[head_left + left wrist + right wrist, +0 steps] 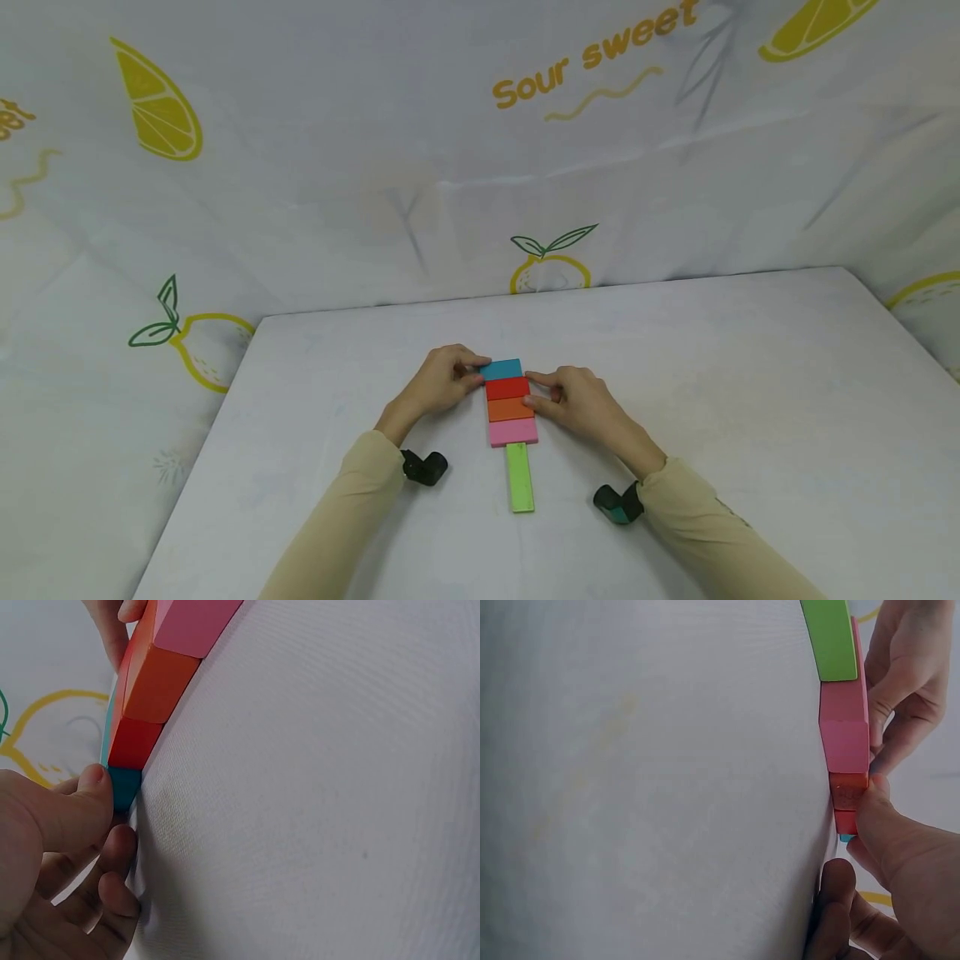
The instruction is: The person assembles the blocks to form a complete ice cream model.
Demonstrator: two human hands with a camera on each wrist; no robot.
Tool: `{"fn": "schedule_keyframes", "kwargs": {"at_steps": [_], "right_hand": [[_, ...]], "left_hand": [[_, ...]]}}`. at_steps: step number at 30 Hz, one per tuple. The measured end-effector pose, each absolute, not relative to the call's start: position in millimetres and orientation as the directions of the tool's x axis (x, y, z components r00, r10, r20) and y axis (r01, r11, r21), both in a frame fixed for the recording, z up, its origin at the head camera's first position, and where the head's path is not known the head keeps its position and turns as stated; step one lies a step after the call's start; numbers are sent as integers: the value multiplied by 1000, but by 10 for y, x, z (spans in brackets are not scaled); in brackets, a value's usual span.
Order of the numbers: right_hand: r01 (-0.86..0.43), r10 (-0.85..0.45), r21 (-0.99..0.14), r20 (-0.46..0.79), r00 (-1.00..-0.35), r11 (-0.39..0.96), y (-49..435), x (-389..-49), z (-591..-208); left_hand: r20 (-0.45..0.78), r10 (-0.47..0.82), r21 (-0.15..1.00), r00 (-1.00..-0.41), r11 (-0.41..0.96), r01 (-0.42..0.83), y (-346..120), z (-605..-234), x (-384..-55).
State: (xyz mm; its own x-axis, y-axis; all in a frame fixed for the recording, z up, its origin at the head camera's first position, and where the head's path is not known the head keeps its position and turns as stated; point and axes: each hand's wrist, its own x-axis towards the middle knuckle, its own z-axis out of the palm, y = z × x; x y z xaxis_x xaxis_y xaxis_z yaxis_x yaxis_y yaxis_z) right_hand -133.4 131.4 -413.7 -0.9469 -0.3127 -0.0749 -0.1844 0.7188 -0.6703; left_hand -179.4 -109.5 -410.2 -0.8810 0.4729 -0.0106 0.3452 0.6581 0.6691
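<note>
Flat coloured blocks lie in a column on the white table: a blue block (502,369) at the far end, then a red block (507,388), an orange block (510,409) and a pink block (513,432), laid crosswise. A light green block (520,477) lies lengthwise at the near end, against the pink one. My left hand (444,379) pinches the left end of the blue block between thumb and index finger. My right hand (583,402) holds its index fingertip at the red block's far right corner, with the thumb where the red and orange blocks meet.
A white tabletop (712,375) spreads around the blocks, its far edge meeting a hanging white cloth (337,167) printed with lemons and lettering. Black wrist cameras, the left (426,468) and the right (617,505), hang under the wrists near the tabletop.
</note>
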Motion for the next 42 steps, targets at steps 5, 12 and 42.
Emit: {"fn": "schedule_keyframes", "kwargs": {"at_steps": [5, 12, 42], "right_hand": [[-187, -316, -672, -74, -946, 716, 1308, -1333, -4147], [-191, -318, -674, -69, -946, 714, 1305, -1336, -4147], [-196, -314, -667, -60, -947, 719, 1314, -1313, -4154]], "left_hand": [[-16, 473, 670, -881, 659, 341, -1079, -4103, -1794], [-15, 464, 672, -886, 660, 335, -1077, -4094, -1777], [-27, 433, 685, -901, 664, 299, -1044, -4119, -1791]]}}
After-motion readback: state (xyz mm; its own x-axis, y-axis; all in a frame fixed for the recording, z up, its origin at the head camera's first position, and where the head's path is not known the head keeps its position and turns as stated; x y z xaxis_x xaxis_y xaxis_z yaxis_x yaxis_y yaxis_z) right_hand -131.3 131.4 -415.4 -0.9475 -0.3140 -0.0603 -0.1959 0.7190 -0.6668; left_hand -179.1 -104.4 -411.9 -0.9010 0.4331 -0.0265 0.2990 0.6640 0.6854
